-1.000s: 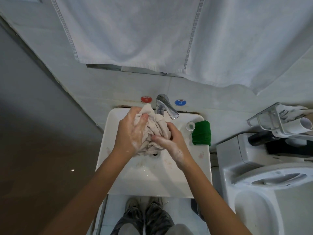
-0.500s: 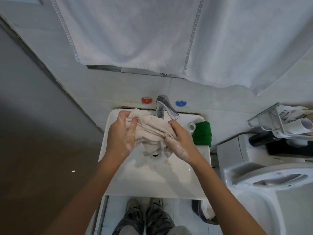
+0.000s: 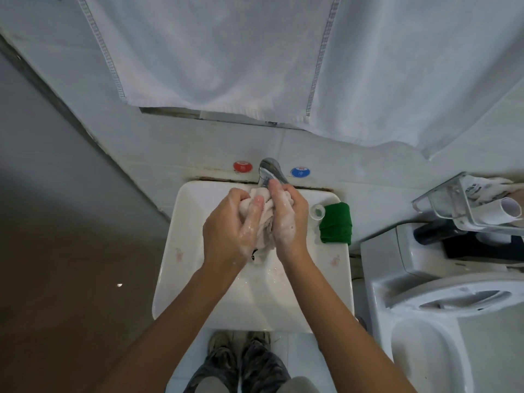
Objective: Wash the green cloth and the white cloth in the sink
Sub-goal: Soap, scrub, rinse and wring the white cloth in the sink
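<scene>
Hanging above the sink [image 3: 181, 279], across the top of the wall: a wide white towel [image 3: 226, 52], its hem ending well above the tap.

To the right of the sink, well apart: a white toilet [image 3: 442, 307], seat down, with a clear holder [image 3: 453, 205] above it carrying a paper roll [image 3: 507, 208].

At the middle: the sink itself, white and square, set against the tiled wall.

Beyond the sink's back rim: a chrome tap [image 3: 269, 167], flanked by a red knob [image 3: 242, 166] on the left and a blue knob [image 3: 300, 172] on the right.

On the sink's right rim, towards the back: the green cloth [image 3: 336, 224], folded and lying apart from both hands. Just left of it, still on the rim: a small clear cup [image 3: 317, 211].

Over the sink's bowl, just in front of the tap: the white cloth [image 3: 265, 219], bunched and wet, squeezed between the two hands. Left hand [image 3: 229, 231] curled round the cloth's left side, thumb laid over the top, soapy. Right hand [image 3: 289, 219] closed round the cloth's right side, fingertips up near the spout, foam on the back of it. Both hands pressed towards each other with the cloth between.

Below the sink's front edge: two shoes [image 3: 238, 340] on the floor tiles.
</scene>
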